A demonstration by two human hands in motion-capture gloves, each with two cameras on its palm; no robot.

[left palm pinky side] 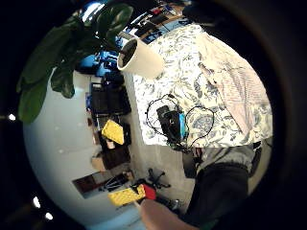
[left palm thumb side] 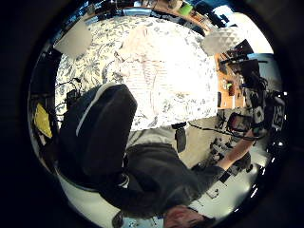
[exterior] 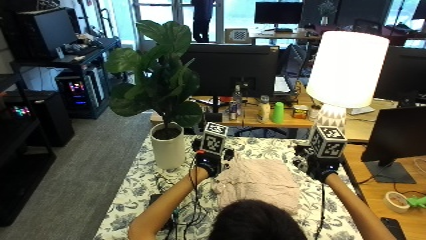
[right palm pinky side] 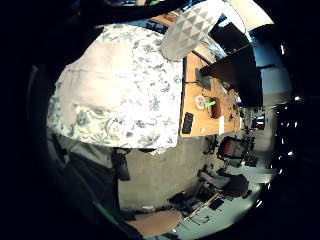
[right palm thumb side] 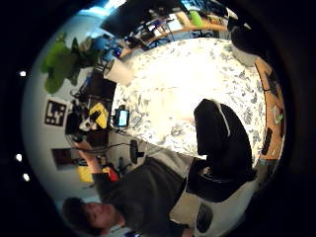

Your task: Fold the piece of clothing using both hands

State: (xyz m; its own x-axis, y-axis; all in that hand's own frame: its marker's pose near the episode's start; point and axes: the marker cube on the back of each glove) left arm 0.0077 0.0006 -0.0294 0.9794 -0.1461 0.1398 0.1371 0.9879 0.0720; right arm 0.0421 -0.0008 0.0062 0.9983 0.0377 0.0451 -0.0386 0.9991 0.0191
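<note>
pale pink garment (exterior: pixel 259 183) partly hidden behind head, both hands' fingers unclear

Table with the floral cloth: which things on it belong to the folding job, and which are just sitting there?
Job: pink garment, left hand, right hand.
Just sitting there: potted plant, white lamp, small black device with cables.

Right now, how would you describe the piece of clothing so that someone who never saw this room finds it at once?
Find the table with the blue-and-white floral cloth, standing between a potted plant and a large white lamp. The garment lies spread in the middle of that cloth, between the left hand and the right hand. It is plain pale pink, the only unpatterned fabric there.
</note>
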